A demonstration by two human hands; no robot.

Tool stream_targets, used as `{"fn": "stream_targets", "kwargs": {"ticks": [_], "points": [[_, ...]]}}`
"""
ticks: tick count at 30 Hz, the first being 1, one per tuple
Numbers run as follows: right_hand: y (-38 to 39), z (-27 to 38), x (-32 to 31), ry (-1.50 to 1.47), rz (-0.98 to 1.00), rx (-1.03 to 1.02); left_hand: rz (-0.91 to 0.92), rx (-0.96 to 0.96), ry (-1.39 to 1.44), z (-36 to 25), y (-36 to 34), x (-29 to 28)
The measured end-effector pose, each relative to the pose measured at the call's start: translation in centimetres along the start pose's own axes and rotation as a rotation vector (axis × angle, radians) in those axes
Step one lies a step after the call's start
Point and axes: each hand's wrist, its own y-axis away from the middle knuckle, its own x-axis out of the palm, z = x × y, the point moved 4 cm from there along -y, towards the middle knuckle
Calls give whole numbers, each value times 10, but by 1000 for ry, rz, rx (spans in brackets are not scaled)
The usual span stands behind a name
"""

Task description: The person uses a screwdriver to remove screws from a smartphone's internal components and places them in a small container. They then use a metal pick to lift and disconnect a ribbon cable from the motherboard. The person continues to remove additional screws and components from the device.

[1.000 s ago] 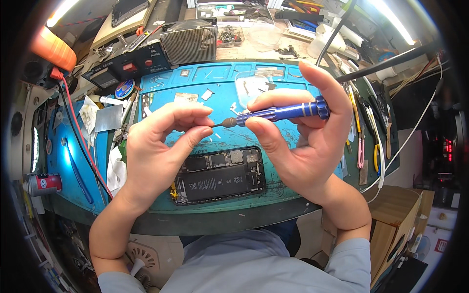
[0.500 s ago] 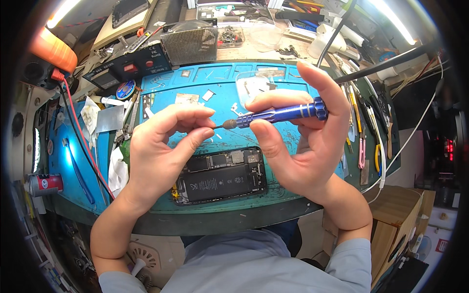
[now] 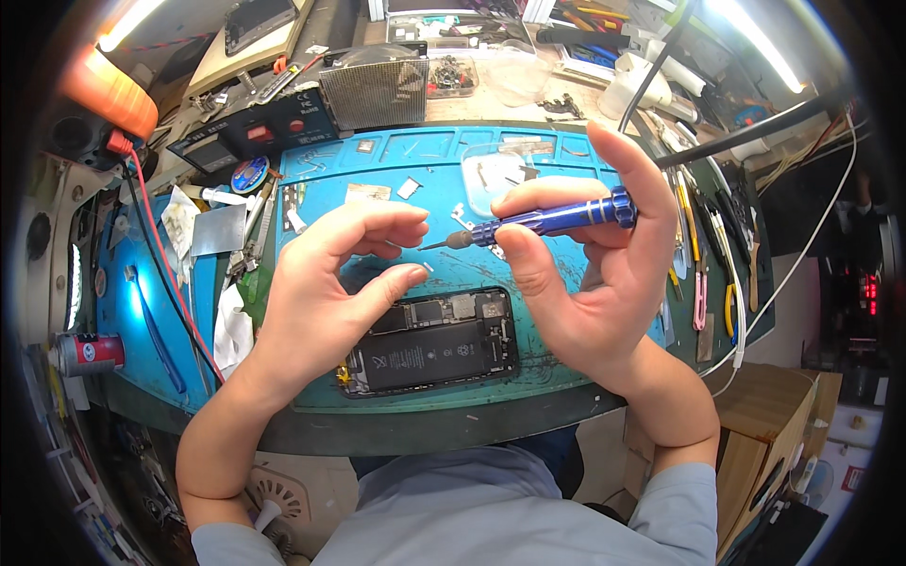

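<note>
A blue screwdriver point(image 3: 552, 221) lies almost level in my right hand point(image 3: 604, 274), gripped between thumb and fingers with the index finger raised near its end cap. Its thin dark tip points left toward my left hand point(image 3: 344, 278). That hand's thumb and fingers are parted around the tip, not touching it, and nothing shows between them. Below both hands, on the blue mat, lies an opened phone point(image 3: 429, 344) with its black battery and circuit board exposed. My left hand covers its upper left corner. A yellow flex piece point(image 3: 343, 374) sticks out at its left end.
Small metal parts and a clear plastic tray point(image 3: 491, 174) lie on the blue work mat point(image 3: 377, 203) beyond my hands. Tweezers and other hand tools point(image 3: 698, 255) line the right side. A red and a black cable point(image 3: 159, 250) cross at left. A black box with a red switch point(image 3: 255, 132) stands behind.
My left fingers have opened and come off the screwdriver's tip. The screwdriver, still in my right hand, has its tip angled slightly lower. The view has shifted a little.
</note>
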Motion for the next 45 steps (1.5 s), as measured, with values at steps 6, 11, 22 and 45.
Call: {"fn": "stream_targets", "kwargs": {"ticks": [6,11,22,45], "points": [[1,-3,-1,2,-8,1,-11,115,-297,-6,-2,-4],[1,-2,0,-18,-7,42,-50,186,-334,-10,-1,-2],[1,-1,2,3,20,18,-48,180,-324,-10,0,0],[0,1,0,88,23,-9,-10,114,-331,-6,1,0]]}}
